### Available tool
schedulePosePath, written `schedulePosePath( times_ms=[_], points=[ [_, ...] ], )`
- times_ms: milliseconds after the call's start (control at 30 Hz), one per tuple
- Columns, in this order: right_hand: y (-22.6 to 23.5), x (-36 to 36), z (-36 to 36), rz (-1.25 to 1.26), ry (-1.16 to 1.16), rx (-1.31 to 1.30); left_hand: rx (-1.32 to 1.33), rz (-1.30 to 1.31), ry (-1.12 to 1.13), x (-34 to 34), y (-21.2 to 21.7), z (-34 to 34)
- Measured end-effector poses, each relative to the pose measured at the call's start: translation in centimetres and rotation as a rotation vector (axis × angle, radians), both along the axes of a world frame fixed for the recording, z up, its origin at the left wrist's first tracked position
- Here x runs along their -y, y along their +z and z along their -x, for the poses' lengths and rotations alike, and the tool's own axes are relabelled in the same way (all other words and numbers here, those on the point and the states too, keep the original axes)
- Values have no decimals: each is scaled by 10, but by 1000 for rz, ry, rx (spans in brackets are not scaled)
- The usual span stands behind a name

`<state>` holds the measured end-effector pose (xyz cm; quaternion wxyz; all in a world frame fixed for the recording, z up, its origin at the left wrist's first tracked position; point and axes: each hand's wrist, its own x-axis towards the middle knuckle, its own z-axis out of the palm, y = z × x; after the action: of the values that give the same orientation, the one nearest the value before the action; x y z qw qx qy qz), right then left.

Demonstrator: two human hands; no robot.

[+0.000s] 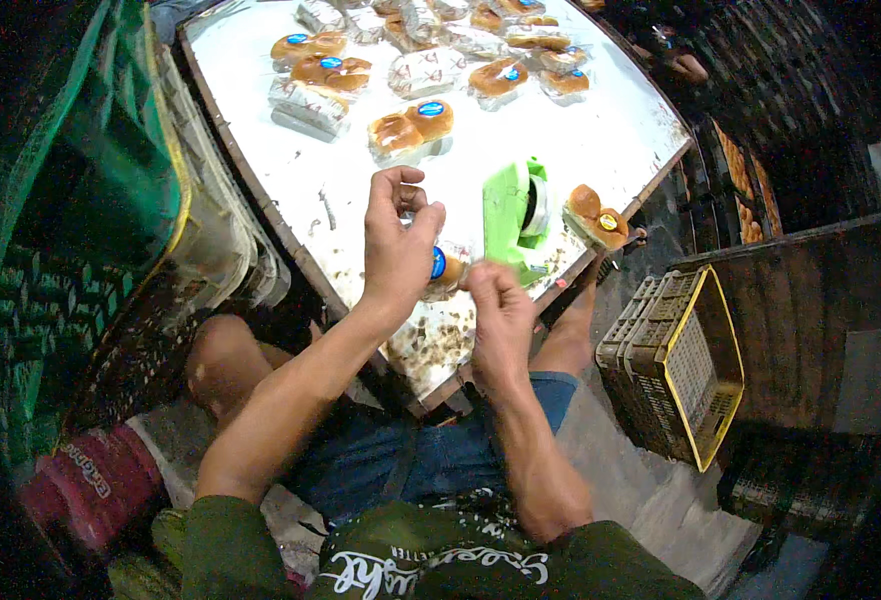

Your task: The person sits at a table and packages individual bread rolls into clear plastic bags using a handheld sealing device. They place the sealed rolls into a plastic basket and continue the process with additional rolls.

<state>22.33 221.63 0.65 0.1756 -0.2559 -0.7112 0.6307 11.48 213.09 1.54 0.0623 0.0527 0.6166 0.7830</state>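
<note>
A clear-wrapped bread packet (450, 268) with a blue round sticker lies near the table's front corner, partly covered by my left hand. My left hand (398, 235) is over its left side, fingers loosely curled with a gap to the thumb and nothing visible between them. At the packet's right edge, my right hand (501, 310) is closed in a pinch on the clear wrapping. Just beyond it stands a green tape dispenser (508, 215) with a roll in it. Another bread packet (597, 217), with a yellow sticker, sits to its right by the table edge.
Many wrapped bread packets (412, 128) cover the far part of the white table (615, 130). Green crates (70, 190) stand at the left. Stacked crates (650, 345), one yellow-rimmed, are on the floor at right. A maroon sack (100, 485) lies at lower left.
</note>
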Motion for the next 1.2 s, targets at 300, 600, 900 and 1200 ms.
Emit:
schedulePosePath(
  times_ms=[300, 600, 900, 1200],
  points=[
    [29, 12, 30, 175, -14, -235, -279, 166, 39, -3, 9, -24],
    [-19, -25, 18, 664, 225, 167, 369, -182, -50, -8, 21, 1],
    [29, -110, 60, -593, 149, 205, 28, 128, -166, -45, -39, 15],
    [-26, -88, 238, -675, -103, 416, 132, 413, 199, -36, -63, 43]
  ],
)
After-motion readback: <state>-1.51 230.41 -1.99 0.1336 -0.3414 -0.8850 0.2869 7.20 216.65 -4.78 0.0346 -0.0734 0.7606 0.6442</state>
